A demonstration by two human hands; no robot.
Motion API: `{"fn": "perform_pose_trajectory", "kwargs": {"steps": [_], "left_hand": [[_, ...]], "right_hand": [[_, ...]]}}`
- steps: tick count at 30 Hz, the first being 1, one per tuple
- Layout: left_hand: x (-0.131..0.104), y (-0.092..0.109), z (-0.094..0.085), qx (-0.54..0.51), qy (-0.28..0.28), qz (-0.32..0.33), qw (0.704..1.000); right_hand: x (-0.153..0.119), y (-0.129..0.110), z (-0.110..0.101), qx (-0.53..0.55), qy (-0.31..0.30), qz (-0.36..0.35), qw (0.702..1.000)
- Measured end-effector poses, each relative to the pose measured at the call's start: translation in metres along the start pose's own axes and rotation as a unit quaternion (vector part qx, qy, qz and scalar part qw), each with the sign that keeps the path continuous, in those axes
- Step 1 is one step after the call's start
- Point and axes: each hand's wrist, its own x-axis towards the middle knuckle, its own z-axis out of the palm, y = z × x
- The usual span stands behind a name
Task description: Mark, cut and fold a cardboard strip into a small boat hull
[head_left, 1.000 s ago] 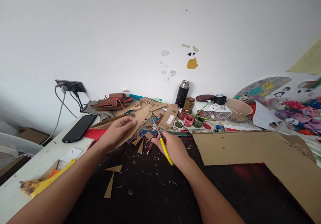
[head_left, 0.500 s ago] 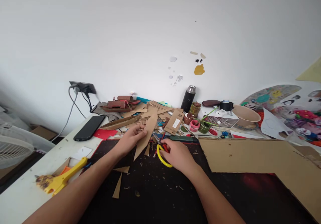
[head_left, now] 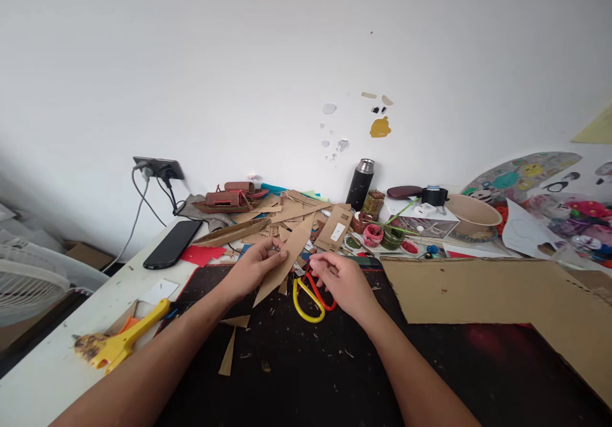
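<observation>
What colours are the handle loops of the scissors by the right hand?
One yellow loop and one red loop, seen best in the head view.

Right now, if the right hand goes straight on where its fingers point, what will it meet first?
Probably the cardboard strip in the left hand, though depth is unclear and the right hand might pass above it.

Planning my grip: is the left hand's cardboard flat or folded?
Flat where visible: the cardboard shows one straight face, no crease; the left hand hides part.

A dark phone (head_left: 172, 244) lies well left of a black, silver-topped flask (head_left: 360, 186)
</observation>
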Motion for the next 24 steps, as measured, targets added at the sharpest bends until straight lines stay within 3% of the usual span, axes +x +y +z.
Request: {"fn": "perform_pose_trajectory", "kwargs": {"steps": [3, 7, 10, 13, 15, 17, 20, 21, 23, 24], "left_hand": [[-0.003, -0.002, 0.005, 0.026, -0.036, 0.009, 0.999], [-0.007, -0.007, 0.011, 0.054, -0.077, 0.033, 0.995], [-0.008, -0.007, 0.013, 0.117, -0.065, 0.059, 0.989], [-0.005, -0.002, 0.004, 0.225, -0.026, 0.117, 0.967], [0.001, 0.005, -0.014, 0.233, 0.011, 0.148, 0.961], [0.011, 0.012, -0.041, 0.264, 0.093, 0.175, 0.944], [0.029, 0.019, -0.091, 0.412, 0.219, 0.197, 0.862], [0.034, 0.019, -0.106, 0.474, 0.234, 0.197, 0.826], [0.044, 0.018, -0.131, 0.519, 0.235, 0.176, 0.803], [0.048, 0.016, -0.139, 0.574, 0.219, 0.142, 0.776]], "right_hand": [[-0.001, 0.002, 0.012, 0.124, -0.019, 0.033, 0.992], [-0.001, 0.005, 0.026, 0.189, -0.035, 0.057, 0.98], [0.0, 0.007, 0.029, 0.212, -0.023, 0.074, 0.974], [0.002, 0.008, 0.026, 0.237, -0.009, 0.077, 0.968], [0.003, 0.008, 0.022, 0.254, 0.003, 0.077, 0.964], [0.003, 0.007, 0.019, 0.266, 0.012, 0.08, 0.961], [0.002, 0.005, 0.019, 0.268, 0.007, 0.085, 0.96], [0.002, 0.005, 0.02, 0.267, 0.0, 0.087, 0.96], [0.001, 0.004, 0.022, 0.264, -0.018, 0.093, 0.96], [0.001, 0.004, 0.023, 0.263, -0.026, 0.096, 0.96]]}}
